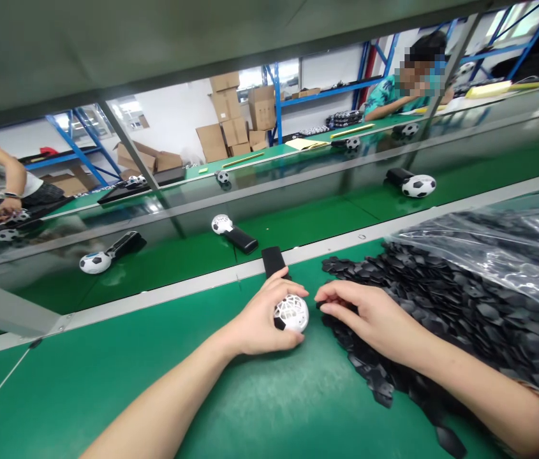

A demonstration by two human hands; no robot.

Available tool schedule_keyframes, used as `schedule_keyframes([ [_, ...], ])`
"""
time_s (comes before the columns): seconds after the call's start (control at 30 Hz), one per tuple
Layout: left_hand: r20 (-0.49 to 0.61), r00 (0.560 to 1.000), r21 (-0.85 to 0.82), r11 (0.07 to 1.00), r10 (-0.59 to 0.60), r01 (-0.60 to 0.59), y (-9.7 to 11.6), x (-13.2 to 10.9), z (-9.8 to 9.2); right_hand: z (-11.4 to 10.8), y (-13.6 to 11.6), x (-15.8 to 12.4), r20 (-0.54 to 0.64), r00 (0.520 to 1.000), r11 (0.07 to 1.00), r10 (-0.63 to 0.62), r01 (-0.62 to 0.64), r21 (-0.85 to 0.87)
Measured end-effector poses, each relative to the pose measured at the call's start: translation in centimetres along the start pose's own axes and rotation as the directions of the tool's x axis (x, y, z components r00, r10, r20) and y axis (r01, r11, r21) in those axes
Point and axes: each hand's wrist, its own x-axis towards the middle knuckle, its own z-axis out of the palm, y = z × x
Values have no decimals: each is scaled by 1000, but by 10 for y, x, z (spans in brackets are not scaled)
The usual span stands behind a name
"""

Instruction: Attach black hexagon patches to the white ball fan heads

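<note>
My left hand (262,319) is closed around a small hand fan with a white football-shaped head (292,313) and a black handle (273,260) that points away from me. My right hand (369,315) rests on a heap of small black flat pieces (446,306), its fingertips pinched together close to the fan head. What the fingertips hold is too small to make out. Both forearms lie over the green bench top (154,357).
A clear plastic bag (503,248) lies over the right side of the black heap. Three finished football fans (95,261) (233,232) (417,185) ride on the green conveyor beyond. Other people sit at far left (1,185) and far right (407,83). Cardboard boxes (235,121) stand at the back.
</note>
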Motion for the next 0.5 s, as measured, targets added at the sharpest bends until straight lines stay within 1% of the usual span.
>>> schedule_keyframes([
  [0.13, 9, 999, -13, 999, 30, -30, 1, 0, -1, 0, -5, 0, 15, 997, 994, -74, 72, 78],
  [0.23, 41, 998, -29, 998, 50, -49, 3, -1, -1, 0, -8, -1, 20, 997, 993, -69, 66, 100],
  [0.33, 81, 996, -45, 998, 38, -34, 5, -2, -3, 1, -11, -2, 19, 997, 993, -73, 71, 99],
  [0.43, 92, 996, -26, 999, -22, 25, 8, -2, -3, 2, -12, -5, 42, 985, 984, -167, 163, 69],
  [0.5, 80, 995, -7, 998, -63, 64, 10, -2, -2, 3, -12, -7, 66, 967, 970, -244, 243, 25],
])
